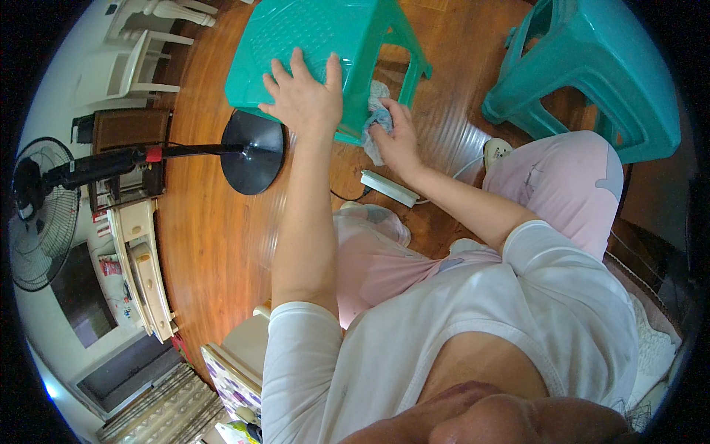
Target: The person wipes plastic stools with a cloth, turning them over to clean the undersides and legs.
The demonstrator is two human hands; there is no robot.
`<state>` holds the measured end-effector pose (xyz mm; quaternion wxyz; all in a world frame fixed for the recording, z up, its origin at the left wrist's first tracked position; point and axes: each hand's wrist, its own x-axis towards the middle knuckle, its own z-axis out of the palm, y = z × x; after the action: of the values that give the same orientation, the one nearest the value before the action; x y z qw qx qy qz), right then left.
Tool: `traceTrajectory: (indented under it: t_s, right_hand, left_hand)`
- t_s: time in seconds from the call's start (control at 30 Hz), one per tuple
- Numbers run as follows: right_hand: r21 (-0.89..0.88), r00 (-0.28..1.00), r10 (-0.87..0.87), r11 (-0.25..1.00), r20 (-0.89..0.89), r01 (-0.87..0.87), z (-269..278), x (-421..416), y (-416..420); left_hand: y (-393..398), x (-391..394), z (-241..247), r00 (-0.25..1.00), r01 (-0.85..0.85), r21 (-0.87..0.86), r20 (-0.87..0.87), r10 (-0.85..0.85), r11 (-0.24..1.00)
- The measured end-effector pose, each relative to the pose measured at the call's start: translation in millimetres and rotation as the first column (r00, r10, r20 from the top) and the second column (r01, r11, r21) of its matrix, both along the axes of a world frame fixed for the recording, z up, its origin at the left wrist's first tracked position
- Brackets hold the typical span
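A green plastic stool (310, 33) stands on the floor before me, its textured seat facing up. My left hand (308, 100) lies on the near part of the seat, fingers spread, holding nothing. Low at the stool's right side, my right hand (396, 136) grips a crumpled grey-blue cloth (379, 123) against or close to a leg. Whether the cloth touches the plastic is hard to tell.
A larger green plastic stool (588, 72) is at the right. A white power strip (390, 188) with cords lies on the wood floor (216, 238) near my feet. Left of the stool stands a black pedestal fan (252, 152). A beige chair (244, 344) is at lower left.
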<state>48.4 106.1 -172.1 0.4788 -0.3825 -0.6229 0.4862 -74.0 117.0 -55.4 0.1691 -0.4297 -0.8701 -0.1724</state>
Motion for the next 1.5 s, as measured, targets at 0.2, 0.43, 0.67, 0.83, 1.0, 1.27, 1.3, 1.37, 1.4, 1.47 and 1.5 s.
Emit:
traceTrajectory:
  t_s: [0.2, 0.43, 0.67, 0.83, 1.0, 1.27, 1.3, 1.37, 1.4, 1.47, 1.5]
  right_hand:
    - [0.046, 0.981, 0.061, 0.998, -0.182, -0.053, 43, -3, 19]
    - [0.180, 0.968, 0.150, 0.966, 0.200, -0.187, -28, 9, 37]
    - [0.004, 0.866, 0.282, 0.950, 0.413, -0.312, -57, 31, 31]
    - [-0.215, 0.891, 0.266, 0.957, 0.369, -0.197, -73, 35, 0]
    - [-0.606, 0.791, 0.558, 0.728, 0.252, -0.321, -76, 34, 0]
    - [-0.551, 0.991, 0.047, 0.834, 0.123, 0.029, -91, 27, 12]
    - [-0.549, 0.984, 0.065, 0.835, 0.166, 0.038, -93, 30, 21]
    - [-0.543, 0.961, 0.103, 0.838, 0.256, 0.055, -93, 41, 42]
    - [-0.557, 0.974, 0.054, 0.827, 0.218, 0.079, -72, 47, 47]
    - [-0.378, 0.978, -0.065, 0.916, 0.199, 0.138, -69, 54, 68]
    - [-0.285, 0.975, -0.125, 0.942, 0.184, 0.174, -68, 59, 76]
  left_hand:
    - [1, 0, 1, 0.999, -0.022, -0.019, -0.047, 0.021, 1.000]
    - [6, -1, 2, 1.000, -0.001, 0.010, -0.011, 0.001, 1.000]
    - [2, -1, 4, 1.000, -0.001, 0.005, 0.016, 0.001, 1.000]
    - [2, -1, 8, 0.999, 0.000, -0.023, 0.049, 0.001, 1.000]
    - [-3, 6, 12, 0.996, -0.004, -0.116, 0.089, 0.015, 0.993]
    - [-5, 30, 11, 0.993, 0.116, -0.152, -0.009, -0.118, 0.982]
    - [-4, 34, 11, 0.989, 0.139, -0.144, -0.035, -0.145, 0.980]
    - [-3, 40, 7, 0.977, 0.184, -0.128, -0.082, -0.195, 0.975]
    - [-4, 40, 7, 0.974, 0.186, -0.140, -0.102, -0.201, 0.973]
    - [1, 40, 13, 0.963, 0.205, -0.164, -0.143, -0.229, 0.965]
    - [4, 36, 16, 0.970, 0.215, -0.145, -0.084, -0.229, 0.966]
